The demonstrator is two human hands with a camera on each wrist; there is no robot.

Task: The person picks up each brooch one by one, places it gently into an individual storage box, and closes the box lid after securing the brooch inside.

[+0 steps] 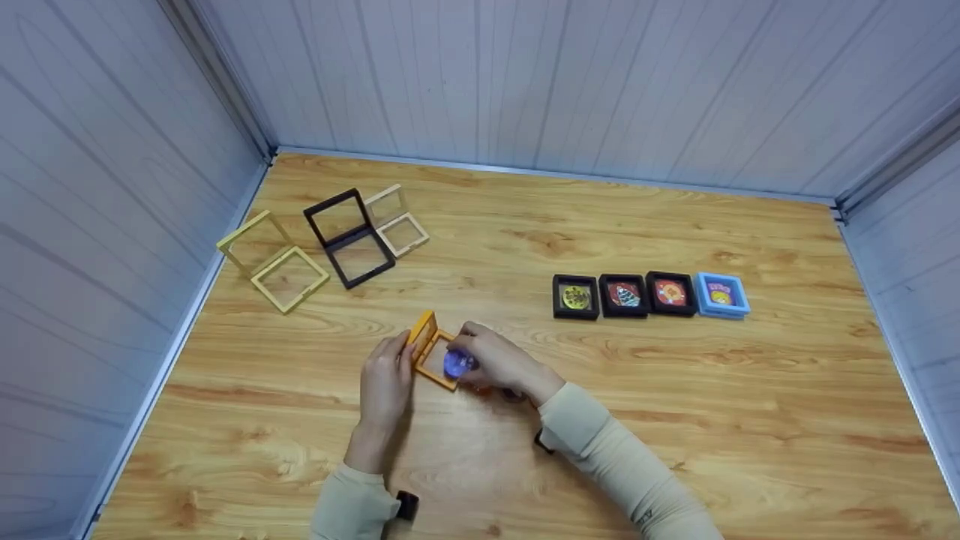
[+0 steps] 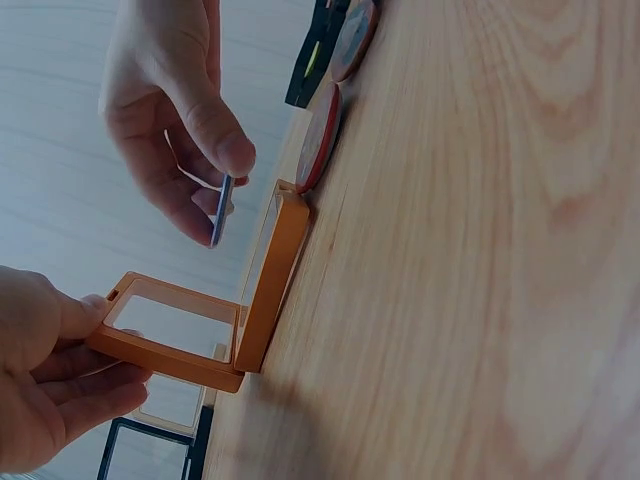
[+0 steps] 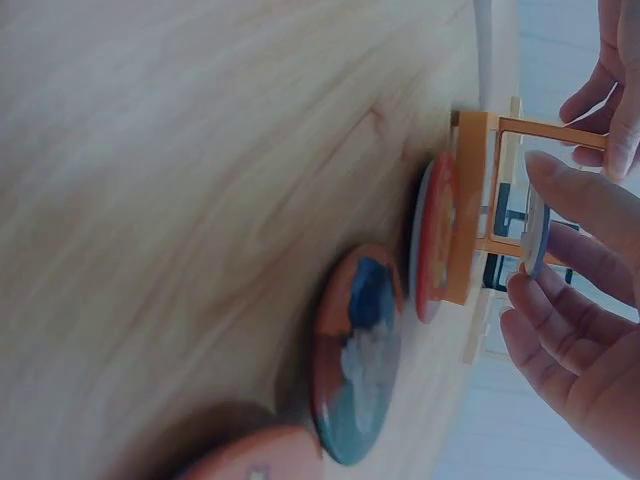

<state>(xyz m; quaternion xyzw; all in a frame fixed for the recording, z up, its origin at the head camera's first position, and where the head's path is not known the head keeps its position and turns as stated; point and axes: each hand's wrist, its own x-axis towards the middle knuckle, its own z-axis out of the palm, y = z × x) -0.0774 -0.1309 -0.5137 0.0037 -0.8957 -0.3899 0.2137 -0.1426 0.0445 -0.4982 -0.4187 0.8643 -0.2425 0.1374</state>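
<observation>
An orange hinged display frame (image 1: 424,330) stands open on the table. My left hand (image 1: 386,382) holds its raised half by the edge, thumb on one side and fingers on the other. Over the flat half, my right hand (image 1: 501,363) pinches a round purple-blue badge (image 1: 456,363) by its rim. The left wrist view shows that badge (image 2: 222,212) edge-on, apart from the frame. Beside the frame on the table lie a red badge (image 3: 438,240), a badge with a blue, white and green picture (image 3: 360,360) and a partly visible pinkish-orange badge (image 3: 262,458).
Three open frames stand at the back left: yellow (image 1: 268,297), black (image 1: 339,271) and beige (image 1: 413,247). To the right, a row holds several closed frames with badges inside, black ones (image 1: 576,316) and a light blue one (image 1: 724,311). Pale panel walls (image 1: 510,82) enclose the table.
</observation>
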